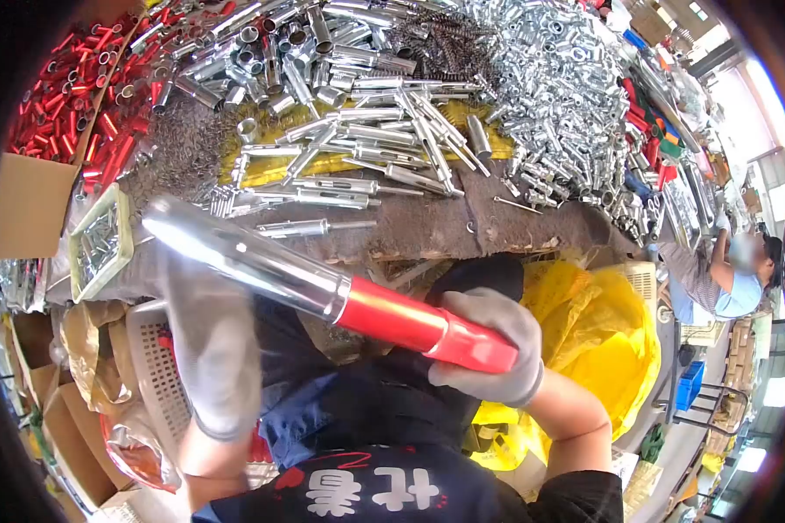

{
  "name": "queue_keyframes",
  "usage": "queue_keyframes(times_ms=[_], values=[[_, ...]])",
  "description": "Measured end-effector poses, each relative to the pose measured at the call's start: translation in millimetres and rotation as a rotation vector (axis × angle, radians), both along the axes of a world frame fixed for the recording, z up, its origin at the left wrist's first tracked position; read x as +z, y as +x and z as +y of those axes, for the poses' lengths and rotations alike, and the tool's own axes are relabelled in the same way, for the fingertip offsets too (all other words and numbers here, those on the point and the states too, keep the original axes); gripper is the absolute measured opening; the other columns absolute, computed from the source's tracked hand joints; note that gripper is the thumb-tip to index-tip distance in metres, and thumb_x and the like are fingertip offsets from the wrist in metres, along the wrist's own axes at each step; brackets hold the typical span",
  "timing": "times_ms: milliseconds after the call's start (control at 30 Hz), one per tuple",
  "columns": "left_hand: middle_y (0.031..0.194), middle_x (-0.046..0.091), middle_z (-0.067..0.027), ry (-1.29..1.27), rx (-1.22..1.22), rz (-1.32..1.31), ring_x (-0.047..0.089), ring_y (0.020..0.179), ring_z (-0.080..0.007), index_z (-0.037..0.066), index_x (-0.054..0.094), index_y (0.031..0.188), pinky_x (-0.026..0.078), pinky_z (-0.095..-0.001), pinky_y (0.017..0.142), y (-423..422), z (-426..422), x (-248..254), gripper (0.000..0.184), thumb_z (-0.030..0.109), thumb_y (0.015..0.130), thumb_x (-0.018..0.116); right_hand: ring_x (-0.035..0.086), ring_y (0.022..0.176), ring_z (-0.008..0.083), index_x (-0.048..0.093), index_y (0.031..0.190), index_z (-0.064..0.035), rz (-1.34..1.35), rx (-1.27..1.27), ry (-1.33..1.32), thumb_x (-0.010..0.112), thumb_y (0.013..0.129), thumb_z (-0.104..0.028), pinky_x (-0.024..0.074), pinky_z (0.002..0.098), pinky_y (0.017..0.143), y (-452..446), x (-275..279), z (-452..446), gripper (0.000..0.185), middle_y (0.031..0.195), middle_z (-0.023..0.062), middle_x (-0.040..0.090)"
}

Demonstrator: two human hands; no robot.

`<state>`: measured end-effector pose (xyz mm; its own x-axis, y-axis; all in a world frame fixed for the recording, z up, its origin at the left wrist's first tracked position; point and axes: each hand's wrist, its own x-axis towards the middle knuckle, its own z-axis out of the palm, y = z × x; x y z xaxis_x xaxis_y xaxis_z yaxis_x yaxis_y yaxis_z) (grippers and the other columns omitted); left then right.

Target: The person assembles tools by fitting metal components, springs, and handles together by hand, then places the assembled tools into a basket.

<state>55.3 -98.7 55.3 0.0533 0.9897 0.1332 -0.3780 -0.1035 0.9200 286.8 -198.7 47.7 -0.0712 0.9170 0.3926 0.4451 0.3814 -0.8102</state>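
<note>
A long metal tube tool lies aslant in front of me, with a polished chrome barrel (253, 254) and a red end section (401, 319). My right hand (501, 336), in a grey work glove, is closed around the red end. My left hand (209, 349), also gloved, is smeared by motion just below the chrome end. Its fingers are partly behind the barrel, and I cannot tell whether they touch it. Beyond the tool, several slim silver rod assemblies (384, 135) lie on a yellow sheet and brown cloth.
Red tubes (70, 100) heap at the far left, small silver fittings (567, 96) at the right, dark springs (436, 44) between. A pale tray (124, 253) of small parts sits left. Yellow plastic bag (606, 340) and white basket (153, 357) flank my lap. Another person (733, 275) sits far right.
</note>
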Motion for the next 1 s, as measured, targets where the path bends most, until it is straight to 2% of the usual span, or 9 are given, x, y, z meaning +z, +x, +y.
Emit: queue_keyframes(times_ms=[100, 200, 300, 367, 433, 567, 733, 867, 1000], values=[[0.096, 0.057, -0.0074, -0.122, -0.477, -0.697, 0.053, 0.079, -0.0184, 0.002, 0.031, 0.144, 0.044, -0.0375, 0.097, 26.2, 1.7, 20.3, 0.091, 0.061, 0.082, 0.062, 0.061, 0.068, 0.0260, 0.060, 0.115, -0.0029, -0.269, 0.051, 0.385, 0.089, 0.060, -0.023, 0.0460, 0.0371, 0.061, -10.1, 0.9, 19.9, 0.066, 0.077, 0.0042, 0.061], [0.061, 0.038, 0.0070, -0.102, -0.513, -0.907, 0.036, 0.054, -0.0067, 0.005, 0.056, 0.108, 0.034, -0.0265, 0.060, 29.6, 23.1, 4.2, 0.030, 0.033, 0.096, 0.055, 0.062, 0.078, 0.0188, 0.058, 0.118, -0.0021, 0.270, 0.004, -0.049, 0.085, 0.068, -0.022, 0.0492, 0.0313, 0.071, -50.8, -24.1, 3.9, 0.061, 0.090, 0.0070, 0.063], [0.057, 0.037, 0.0073, -0.096, -0.607, -0.803, 0.038, 0.049, -0.0074, 0.011, 0.054, 0.111, 0.039, -0.0290, 0.057, 26.0, 36.4, -20.1, 0.033, 0.039, 0.095, 0.056, 0.062, 0.091, 0.0154, 0.055, 0.122, 0.0012, 1.044, 0.374, -0.665, 0.071, 0.083, -0.022, 0.0498, 0.0326, 0.080, -44.9, -43.9, 6.0, 0.048, 0.108, 0.0091, 0.062], [0.056, 0.039, 0.0060, -0.132, -0.673, -0.683, 0.040, 0.048, -0.0086, 0.008, 0.053, 0.112, 0.042, -0.0301, 0.055, 20.5, 39.6, -32.6, 0.039, 0.042, 0.092, 0.059, 0.062, 0.095, 0.0226, 0.059, 0.114, 0.0026, 0.680, 0.336, -0.659, 0.057, 0.094, -0.039, 0.0465, 0.0359, 0.089, -5.8, -37.2, 38.9, 0.046, 0.103, 0.0133, 0.065], [0.056, 0.044, 0.0029, -0.223, -0.666, -0.365, 0.046, 0.047, -0.0101, 0.003, 0.049, 0.122, 0.046, -0.0303, 0.053, 15.3, 36.9, -33.8, 0.065, 0.053, 0.083, 0.065, 0.061, 0.103, 0.0251, 0.063, 0.109, -0.0004, -0.368, -0.102, -0.207, 0.055, 0.093, -0.021, 0.0459, 0.0361, 0.091, 56.8, -16.3, 84.4, 0.028, 0.109, 0.0145, 0.065], [0.089, 0.058, -0.0066, -0.303, -0.699, -0.166, 0.056, 0.057, -0.0106, 0.000, 0.029, 0.142, 0.050, -0.0240, 0.056, 30.6, 26.4, -44.4, 0.097, 0.065, 0.079, 0.061, 0.060, 0.104, 0.0328, 0.065, 0.113, -0.0122, -1.330, -0.573, -0.336, 0.056, 0.085, -0.007, 0.0479, 0.0388, 0.094, 172.3, -30.6, 164.2, 0.030, 0.115, 0.0156, 0.060], [0.099, 0.059, -0.0117, -0.436, -0.818, -0.099, 0.062, 0.073, -0.0143, -0.003, 0.040, 0.133, 0.054, -0.0256, 0.060, 34.0, 16.3, -63.6, 0.078, 0.056, 0.086, 0.061, 0.060, 0.100, 0.0335, 0.061, 0.110, -0.0105, -1.431, -0.341, -0.428, 0.061, 0.085, -0.013, 0.0484, 0.0406, 0.089, 178.2, -5.6, 173.5, 0.025, 0.107, 0.0143, 0.060], [0.104, 0.060, -0.0083, -0.291, -0.838, 0.031, 0.059, 0.079, -0.0106, -0.003, 0.039, 0.136, 0.050, -0.0232, 0.068, 31.8, 6.1, -59.0, 0.078, 0.054, 0.087, 0.061, 0.062, 0.077, 0.0227, 0.060, 0.103, -0.0057, -0.717, -0.563, 0.112, 0.056, 0.089, -0.009, 0.0489, 0.0328, 0.069, 174.7, -27.9, 143.8, 0.015, 0.092, 0.0099, 0.064], [0.104, 0.061, -0.0078, 0.029, -0.836, 0.267, 0.058, 0.084, -0.0119, 0.000, 0.040, 0.140, 0.047, -0.0267, 0.076, 31.4, 2.3, -66.0, 0.063, 0.043, 0.096, 0.053, 0.050, 0.060, 0.0064, 0.058, 0.111, 0.0024, 0.466, -0.309, -0.350, 0.050, 0.096, -0.014, 0.0384, 0.0191, 0.051, 57.7, 12.4, 82.5, 0.024, 0.092, 0.0096, 0.067]])
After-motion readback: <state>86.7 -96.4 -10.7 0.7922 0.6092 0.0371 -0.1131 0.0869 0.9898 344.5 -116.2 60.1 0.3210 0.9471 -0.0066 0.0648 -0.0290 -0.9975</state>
